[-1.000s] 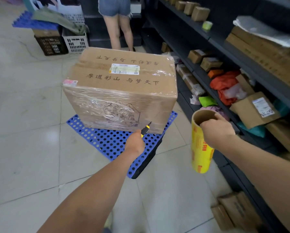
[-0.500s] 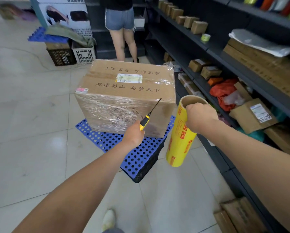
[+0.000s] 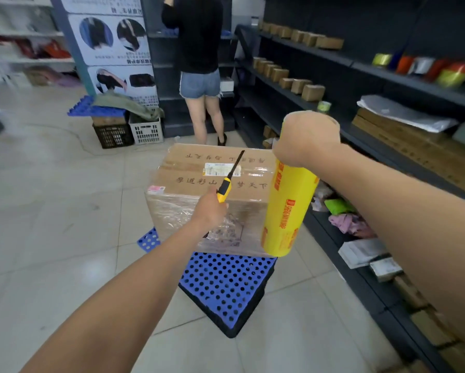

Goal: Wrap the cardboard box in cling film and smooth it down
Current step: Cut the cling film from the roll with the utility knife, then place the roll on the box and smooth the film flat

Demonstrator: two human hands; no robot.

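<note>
Tiled floor [image 3: 51, 211]: cardboard box [image 3: 196, 173] on blue pallet [image 3: 226, 281], just beyond left hand [image 3: 211, 212] fingers gripping a yellow-handled blade [image 3: 227, 181]; right hand [image 3: 306, 141] fingers clasp the cling film roll [image 3: 287, 208].

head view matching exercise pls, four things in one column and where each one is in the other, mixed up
1 cling film roll
2 yellow-handled cutter
3 cardboard box
4 blue perforated pallet

A on the floor
B in the left hand
C on the pallet
D in the right hand

Pairs: 1-D, 2-B, 3-C, 4-A
</note>
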